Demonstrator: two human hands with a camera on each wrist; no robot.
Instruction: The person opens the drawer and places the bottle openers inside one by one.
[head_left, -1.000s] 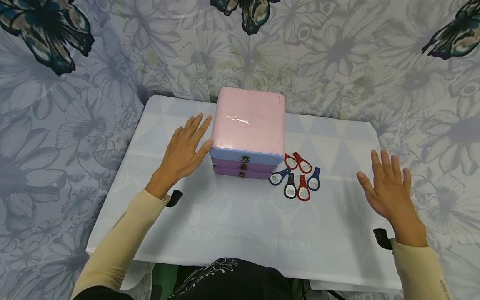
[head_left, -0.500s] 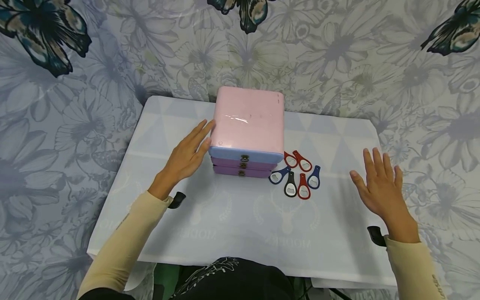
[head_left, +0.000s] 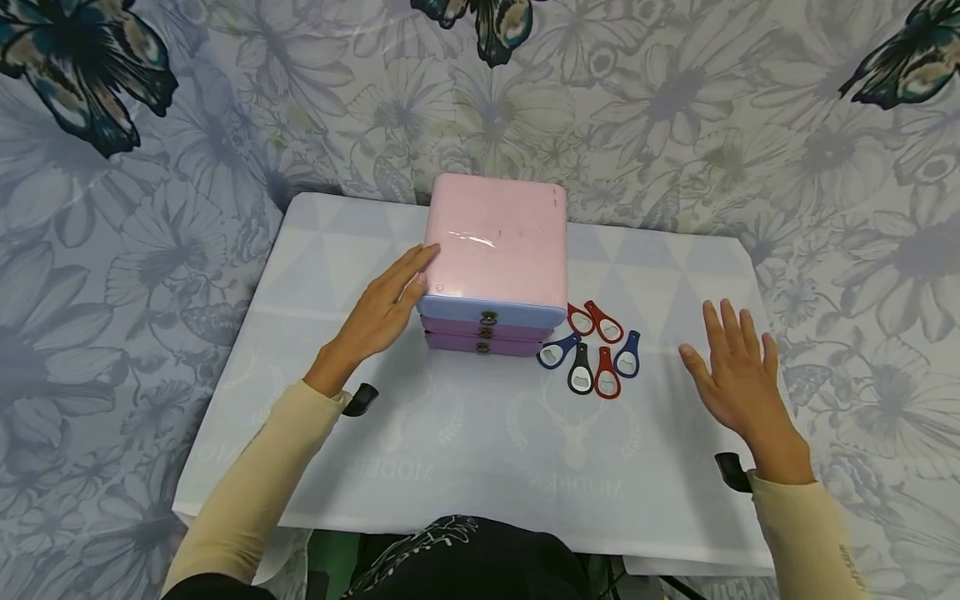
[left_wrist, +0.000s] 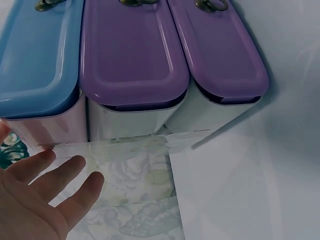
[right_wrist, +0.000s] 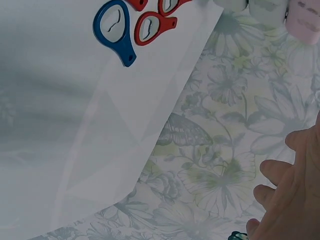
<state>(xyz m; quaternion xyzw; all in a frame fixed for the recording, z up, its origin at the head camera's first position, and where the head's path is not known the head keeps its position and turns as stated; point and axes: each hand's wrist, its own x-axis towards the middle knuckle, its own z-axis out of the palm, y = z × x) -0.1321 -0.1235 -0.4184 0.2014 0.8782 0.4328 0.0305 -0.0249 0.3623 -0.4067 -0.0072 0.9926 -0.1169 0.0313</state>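
A small chest of drawers (head_left: 497,237) with a pink top stands at the back middle of the table. Its upper drawer (left_wrist: 40,55) has a blue front, and the two lower drawers (left_wrist: 132,50) are purple with metal ring pulls. My left hand (head_left: 380,312) is at the chest's left side, fingers extended and fingertips along its upper edge. My right hand (head_left: 741,387) hovers over the table's right side, fingers spread and holding nothing. Between chest and right hand lie several flat drop-shaped pieces with pale oval centres: red (head_left: 607,375), blue (right_wrist: 129,56) and black (head_left: 581,371).
A pale patterned cloth covers the table (head_left: 480,450). Floral fabric (head_left: 675,108) with dark butterflies hangs behind and at the sides. The person's dark clothing (head_left: 480,558) is at the front edge.
My left hand has shifted slightly right, its fingertips reaching the chest's edge. My right hand has drifted left over the table. The chest and the flat pieces have stayed put.
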